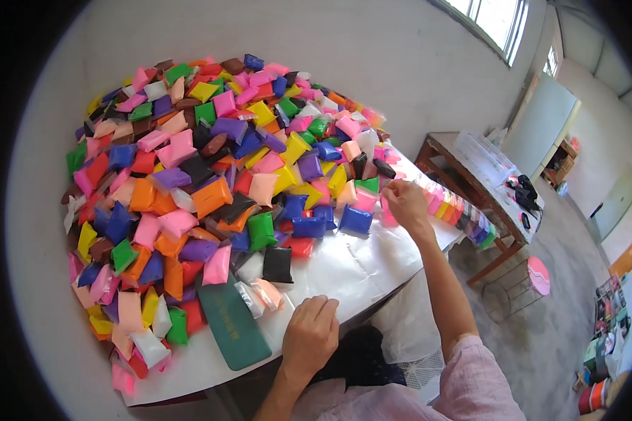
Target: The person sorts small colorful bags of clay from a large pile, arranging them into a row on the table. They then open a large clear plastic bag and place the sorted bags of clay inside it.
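Observation:
Small, soft-looking packets in many colours form a large heap (211, 175) on the white-covered table (344, 274). My right hand (406, 202) reaches to the heap's right side, fingers bent and pressed together. Beside its fingertips lie a pink packet (364, 200) and a green packet (367, 184); whether anything is pinched there is hidden. Close to the table's front edge, my left hand (310, 335) is curled with its back toward me, hiding whatever the fingers may hold. Nearest to it are a peach packet (267, 294) and a black packet (277, 264).
A flat dark green case (233, 326) lies at the table's front. Right of my right hand runs a row of coloured packets (456, 210). Beyond stand a wooden desk (439, 144) with a clear plastic bin (481, 156) and a pink-topped stool (538, 275).

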`<action>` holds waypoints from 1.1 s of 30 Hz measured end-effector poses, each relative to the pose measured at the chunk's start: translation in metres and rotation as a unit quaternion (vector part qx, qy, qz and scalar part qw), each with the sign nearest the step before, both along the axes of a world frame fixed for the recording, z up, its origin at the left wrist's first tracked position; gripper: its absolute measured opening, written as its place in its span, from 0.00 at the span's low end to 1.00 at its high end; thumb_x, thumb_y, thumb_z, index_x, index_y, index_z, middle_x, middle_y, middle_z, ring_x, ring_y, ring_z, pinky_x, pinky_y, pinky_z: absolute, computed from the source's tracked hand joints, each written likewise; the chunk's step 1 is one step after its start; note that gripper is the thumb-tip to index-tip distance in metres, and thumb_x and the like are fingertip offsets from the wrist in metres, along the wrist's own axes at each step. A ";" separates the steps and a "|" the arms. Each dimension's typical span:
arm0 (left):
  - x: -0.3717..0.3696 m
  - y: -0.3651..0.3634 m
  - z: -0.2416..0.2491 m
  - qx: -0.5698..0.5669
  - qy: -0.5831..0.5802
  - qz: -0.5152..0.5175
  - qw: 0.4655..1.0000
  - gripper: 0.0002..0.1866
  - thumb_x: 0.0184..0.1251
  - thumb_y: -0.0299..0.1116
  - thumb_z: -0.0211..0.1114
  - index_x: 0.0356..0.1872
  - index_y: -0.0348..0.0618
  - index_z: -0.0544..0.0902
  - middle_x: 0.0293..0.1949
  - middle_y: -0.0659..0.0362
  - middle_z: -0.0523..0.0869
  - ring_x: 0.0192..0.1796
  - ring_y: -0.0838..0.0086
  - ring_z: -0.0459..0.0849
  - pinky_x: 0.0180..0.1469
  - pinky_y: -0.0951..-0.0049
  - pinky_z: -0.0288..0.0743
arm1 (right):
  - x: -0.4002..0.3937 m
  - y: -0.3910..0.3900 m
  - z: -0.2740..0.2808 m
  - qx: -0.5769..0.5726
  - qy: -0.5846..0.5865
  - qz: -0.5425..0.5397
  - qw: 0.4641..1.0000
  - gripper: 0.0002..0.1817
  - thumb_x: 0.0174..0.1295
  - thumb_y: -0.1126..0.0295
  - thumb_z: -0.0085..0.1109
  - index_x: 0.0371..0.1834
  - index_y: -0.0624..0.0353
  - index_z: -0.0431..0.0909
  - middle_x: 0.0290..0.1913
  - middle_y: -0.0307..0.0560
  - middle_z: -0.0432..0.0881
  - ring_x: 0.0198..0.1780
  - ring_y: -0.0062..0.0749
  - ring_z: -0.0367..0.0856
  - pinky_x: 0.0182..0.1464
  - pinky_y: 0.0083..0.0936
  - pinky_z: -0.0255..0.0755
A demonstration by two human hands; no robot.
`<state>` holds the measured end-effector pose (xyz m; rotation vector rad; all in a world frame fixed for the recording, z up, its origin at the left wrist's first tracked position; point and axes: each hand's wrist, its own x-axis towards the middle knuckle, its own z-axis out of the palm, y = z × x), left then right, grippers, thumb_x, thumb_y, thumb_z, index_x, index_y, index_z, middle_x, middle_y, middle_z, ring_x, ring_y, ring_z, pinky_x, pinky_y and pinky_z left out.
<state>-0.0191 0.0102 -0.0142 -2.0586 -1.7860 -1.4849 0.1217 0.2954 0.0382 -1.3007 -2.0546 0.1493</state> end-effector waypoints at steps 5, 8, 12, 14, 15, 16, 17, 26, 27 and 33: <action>0.001 0.002 -0.001 -0.005 0.028 0.007 1.000 0.12 0.55 0.21 0.62 0.42 0.34 0.80 0.40 0.49 0.80 0.43 0.55 0.81 0.49 0.60 0.76 | -0.022 -0.003 -0.009 -0.014 -0.027 -0.011 0.999 0.17 0.58 0.56 0.63 0.32 0.61 0.85 0.32 0.57 0.86 0.38 0.51 0.86 0.43 0.45 0.77; 0.002 0.002 -0.002 -0.002 0.041 0.015 0.999 0.12 0.55 0.21 0.61 0.42 0.35 0.79 0.40 0.49 0.79 0.43 0.56 0.80 0.50 0.61 0.76 | -0.029 -0.005 -0.014 0.008 -0.023 -0.034 0.999 0.15 0.57 0.58 0.65 0.33 0.61 0.85 0.32 0.58 0.85 0.39 0.52 0.85 0.43 0.45 0.77; 0.001 0.002 -0.004 0.013 0.049 0.020 0.999 0.13 0.54 0.21 0.62 0.42 0.35 0.79 0.39 0.50 0.79 0.43 0.57 0.80 0.49 0.61 0.76 | -0.022 -0.006 -0.016 0.077 0.100 -0.005 0.992 0.10 0.59 0.66 0.63 0.32 0.63 0.83 0.33 0.58 0.85 0.37 0.52 0.85 0.41 0.43 0.76; 0.001 0.001 -0.004 0.011 0.052 0.030 0.998 0.13 0.55 0.22 0.62 0.44 0.35 0.79 0.39 0.50 0.80 0.43 0.56 0.80 0.49 0.61 0.76 | -0.007 -0.008 -0.005 0.138 0.159 0.024 0.977 0.07 0.60 0.71 0.61 0.32 0.65 0.82 0.33 0.58 0.85 0.35 0.52 0.84 0.40 0.42 0.76; 0.001 0.001 -0.004 0.010 0.054 0.034 0.998 0.13 0.56 0.22 0.62 0.45 0.35 0.80 0.39 0.50 0.80 0.43 0.56 0.81 0.48 0.60 0.76 | 0.000 -0.014 0.001 0.170 0.174 0.060 0.968 0.05 0.62 0.75 0.60 0.33 0.66 0.82 0.31 0.51 0.84 0.31 0.39 0.83 0.36 0.34 0.74; 0.002 0.002 -0.003 0.017 0.036 0.034 0.999 0.14 0.57 0.22 0.62 0.46 0.34 0.80 0.39 0.50 0.81 0.43 0.56 0.81 0.48 0.60 0.76 | 0.006 -0.022 0.005 0.098 0.200 0.094 0.970 0.05 0.63 0.75 0.60 0.35 0.66 0.82 0.30 0.47 0.84 0.31 0.34 0.81 0.35 0.30 0.73; 0.002 0.003 -0.001 0.023 0.017 0.035 0.999 0.15 0.59 0.23 0.62 0.48 0.34 0.80 0.40 0.49 0.81 0.43 0.55 0.81 0.48 0.60 0.76 | 0.014 -0.033 0.007 0.025 0.225 0.126 0.966 0.04 0.64 0.75 0.60 0.36 0.65 0.82 0.30 0.43 0.83 0.30 0.28 0.80 0.34 0.27 0.73; 0.007 -0.007 0.015 -0.018 -0.031 0.019 0.999 0.17 0.65 0.33 0.66 0.51 0.36 0.79 0.40 0.48 0.78 0.45 0.53 0.78 0.48 0.57 0.70 | 0.028 -0.136 -0.024 -0.201 0.230 0.306 0.902 0.04 0.66 0.75 0.61 0.37 0.66 0.81 0.30 0.35 0.81 0.33 0.16 0.73 0.36 0.18 0.69; 0.009 -0.007 0.012 -0.018 -0.029 0.012 0.999 0.14 0.65 0.35 0.67 0.46 0.38 0.80 0.36 0.51 0.78 0.41 0.55 0.77 0.44 0.58 0.69 | 0.025 -0.142 -0.029 -0.193 0.235 0.308 0.902 0.04 0.64 0.76 0.61 0.37 0.66 0.82 0.29 0.38 0.82 0.33 0.17 0.74 0.36 0.19 0.70; 0.014 -0.014 0.008 -0.049 -0.021 0.035 0.998 0.07 0.63 0.30 0.66 0.36 0.38 0.79 0.30 0.54 0.77 0.35 0.57 0.76 0.39 0.58 0.66 | 0.015 -0.162 -0.043 -0.069 0.191 0.273 0.940 0.07 0.63 0.75 0.61 0.43 0.64 0.81 0.31 0.49 0.83 0.31 0.31 0.81 0.35 0.25 0.73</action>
